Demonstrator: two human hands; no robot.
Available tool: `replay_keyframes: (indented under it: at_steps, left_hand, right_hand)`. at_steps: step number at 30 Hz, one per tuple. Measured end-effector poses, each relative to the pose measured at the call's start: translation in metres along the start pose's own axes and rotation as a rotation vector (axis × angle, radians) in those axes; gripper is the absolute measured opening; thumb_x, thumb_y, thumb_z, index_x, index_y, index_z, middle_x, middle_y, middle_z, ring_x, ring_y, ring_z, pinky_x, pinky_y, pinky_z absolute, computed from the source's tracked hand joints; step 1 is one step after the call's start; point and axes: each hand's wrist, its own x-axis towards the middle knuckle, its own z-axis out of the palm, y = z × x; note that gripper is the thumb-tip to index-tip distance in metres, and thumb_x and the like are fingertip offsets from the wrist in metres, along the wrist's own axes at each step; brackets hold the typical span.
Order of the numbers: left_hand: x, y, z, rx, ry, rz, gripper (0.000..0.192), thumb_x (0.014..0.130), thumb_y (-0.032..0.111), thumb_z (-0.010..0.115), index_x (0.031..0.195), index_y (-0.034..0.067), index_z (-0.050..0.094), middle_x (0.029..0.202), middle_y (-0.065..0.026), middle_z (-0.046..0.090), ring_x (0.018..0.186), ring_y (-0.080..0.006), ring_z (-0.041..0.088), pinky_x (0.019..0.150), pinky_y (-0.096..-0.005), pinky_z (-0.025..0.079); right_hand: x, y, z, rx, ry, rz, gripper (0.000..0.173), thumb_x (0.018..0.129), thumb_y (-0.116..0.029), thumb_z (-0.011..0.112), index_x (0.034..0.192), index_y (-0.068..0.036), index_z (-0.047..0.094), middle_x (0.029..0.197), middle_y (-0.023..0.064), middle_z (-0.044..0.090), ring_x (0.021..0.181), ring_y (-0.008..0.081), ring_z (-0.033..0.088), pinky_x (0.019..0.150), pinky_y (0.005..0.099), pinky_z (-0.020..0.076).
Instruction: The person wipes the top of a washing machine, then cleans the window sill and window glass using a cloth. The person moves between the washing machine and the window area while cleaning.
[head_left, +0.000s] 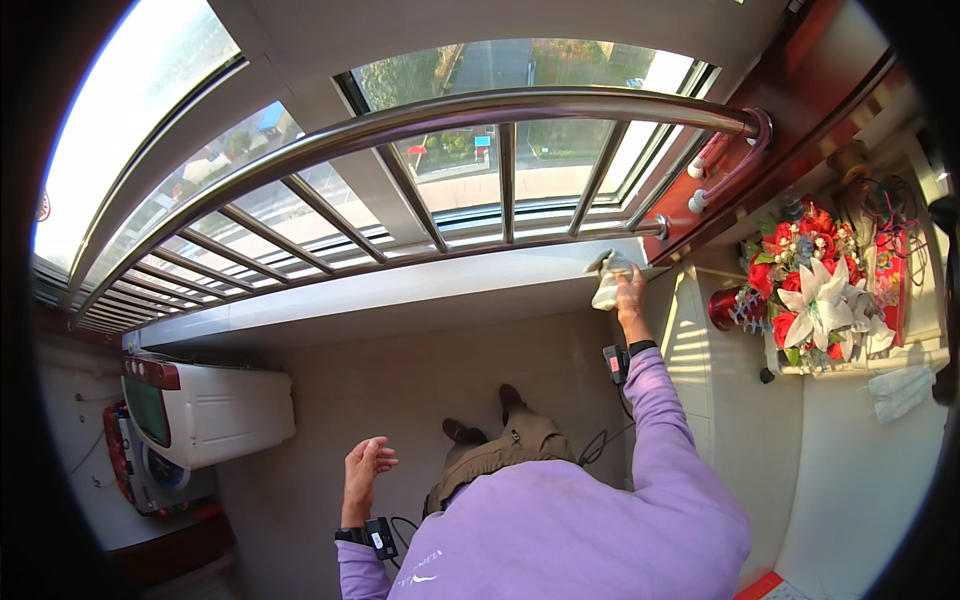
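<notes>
A pale, crumpled cloth is gripped in my right hand, at the right end of the white window ledge. One end of the cloth lies over the ledge, just under the lower rail of the metal railing. My left hand hangs at the lower left over the floor, holding nothing, its fingers loosely bent and somewhat apart. Each wrist carries a black strap with a small device and a cable.
A white washing machine stands at the left. At the right are artificial flowers and a red pot. Tasselled cords hang from the railing's right end. A black cable runs beside my waist.
</notes>
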Motion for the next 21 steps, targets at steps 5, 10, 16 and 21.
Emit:
replay_keyframes:
  at_steps: [5,10,16,21]
  left_hand:
    - [-0.005,0.011,0.013,0.05,0.028,0.002,0.033,0.101,0.031,0.05,0.112,0.002,0.063,0.09,-0.0082,0.068,0.077,-0.0166,0.067,0.07,-0.0258,0.05]
    - [-0.031,-0.005,0.011,0.034,0.125,-0.083,0.032,0.101,0.029,0.05,0.113,0.002,0.062,0.091,-0.008,0.068,0.078,-0.0166,0.067,0.07,-0.0258,0.05]
    - [-0.044,-0.019,0.013,0.004,0.146,-0.163,0.031,0.1,0.027,0.052,0.116,0.002,0.06,0.092,-0.0081,0.067,0.08,-0.0171,0.068,0.071,-0.0261,0.051]
    - [-0.039,-0.013,0.014,0.012,0.15,0.027,0.033,0.1,0.026,0.053,0.119,0.001,0.06,0.094,-0.0084,0.067,0.081,-0.0169,0.067,0.072,-0.0256,0.05]
  right_hand:
    - [0.08,0.041,-0.024,-0.066,0.012,-0.295,0.042,0.086,-0.015,0.061,0.125,-0.001,0.055,0.115,0.0206,0.063,0.106,0.0349,0.059,0.094,0.0389,0.0437]
    - [0.092,0.069,0.019,-0.498,0.054,-0.419,0.052,0.079,-0.02,0.066,0.128,-0.006,0.055,0.129,0.0207,0.056,0.124,0.0389,0.048,0.105,0.0417,0.0377]
    - [-0.03,0.051,0.134,-0.595,-0.159,-0.656,0.061,0.07,-0.016,0.074,0.128,-0.014,0.055,0.133,0.0142,0.051,0.124,0.0362,0.047,0.101,0.0503,0.0386]
    - [-0.145,0.005,0.245,-0.376,-0.689,-0.697,0.047,0.07,-0.005,0.068,0.115,-0.021,0.064,0.124,0.0084,0.059,0.122,0.0315,0.05,0.098,0.0467,0.0388]
